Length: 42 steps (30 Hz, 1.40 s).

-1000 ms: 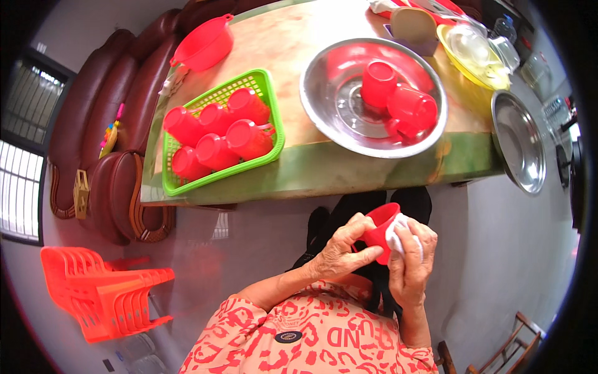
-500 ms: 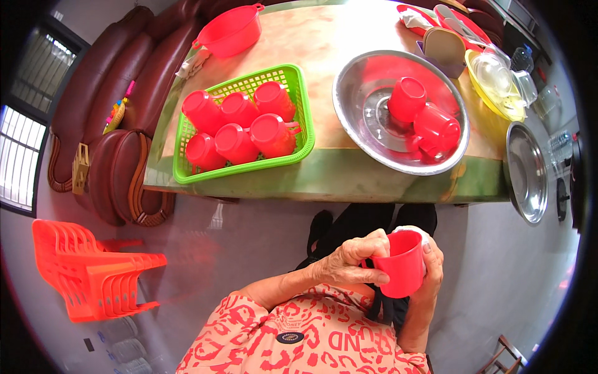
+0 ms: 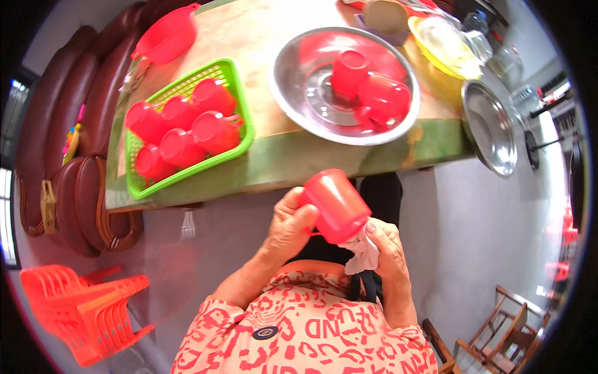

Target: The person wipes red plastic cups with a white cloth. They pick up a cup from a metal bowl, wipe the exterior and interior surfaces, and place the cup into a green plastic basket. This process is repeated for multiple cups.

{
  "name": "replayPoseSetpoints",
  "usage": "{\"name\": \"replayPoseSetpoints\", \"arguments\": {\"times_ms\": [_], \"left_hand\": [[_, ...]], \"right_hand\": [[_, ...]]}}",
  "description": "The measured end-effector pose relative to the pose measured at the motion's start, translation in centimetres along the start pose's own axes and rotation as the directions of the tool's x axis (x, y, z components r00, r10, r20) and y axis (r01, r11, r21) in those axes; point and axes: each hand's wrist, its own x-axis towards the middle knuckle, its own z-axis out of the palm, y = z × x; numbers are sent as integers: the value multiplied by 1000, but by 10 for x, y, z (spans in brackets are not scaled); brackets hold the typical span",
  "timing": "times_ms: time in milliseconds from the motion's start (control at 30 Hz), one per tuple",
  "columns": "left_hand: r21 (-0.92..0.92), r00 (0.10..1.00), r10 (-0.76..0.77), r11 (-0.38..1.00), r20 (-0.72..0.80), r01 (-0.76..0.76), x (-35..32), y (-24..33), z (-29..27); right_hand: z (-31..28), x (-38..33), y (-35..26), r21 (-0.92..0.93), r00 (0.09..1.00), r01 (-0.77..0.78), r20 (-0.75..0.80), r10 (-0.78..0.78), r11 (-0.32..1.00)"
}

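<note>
Desk [image 3: 274,156] — long, green-edged top with a pale mottled surface, running across the upper part of the view.

Sofa [image 3: 81,174] — dark red-brown, padded, along the desk's far left side.

Stacked stools [image 3: 81,308] — orange plastic, on the floor at lower left.

Steel basin [image 3: 314,93] — wide, round, on the desk; three red cups lie inside it, mouths down or tipped.

Green basket [image 3: 240,118] — rectangular, slotted plastic, on the desk left of the basin, holding six or so red cups on their sides.

Steel lid [image 3: 492,128] — round, at the desk's right end, overhanging the edge.

Yellow dish [image 3: 442,47] — beyond the basin, upper right.

Red cup [image 3: 333,202] — held below the desk edge, over the person's lap, tilted with its base toward the camera.

Left hand [image 3: 288,227] — fingers curled round the cup's side, thumb pressed to its wall.

Right hand [image 3: 386,249] — fingers pressed together on a white cloth [image 3: 364,252], which touches the cup's lower rim.
</note>
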Motion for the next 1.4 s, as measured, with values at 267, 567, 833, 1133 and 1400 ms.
{"name": "replayPoseSetpoints", "arguments": {"times_ms": [267,567,833,1133,1400], "left_hand": [[-116,982,-152,979,116,165,-3,-6,2],[-136,976,-211,967,51,216,-5,-10,-10],[-54,988,-132,989,85,137,-1,-11,7],[-25,998,-37,999,51,38,-12,-11,10],[-23,997,3,1000,71,-1,-6,-5,17]], "right_hand": [[1,13,-12,-308,855,486,-25,-518,818],[2,-5,7,-542,596,721,168,-785,432],[11,-14,-19,-720,420,690,317,-851,72],[9,-21,-2,-726,579,595,89,-811,345],[4,-24,25,-559,794,518,33,-607,648]]}}
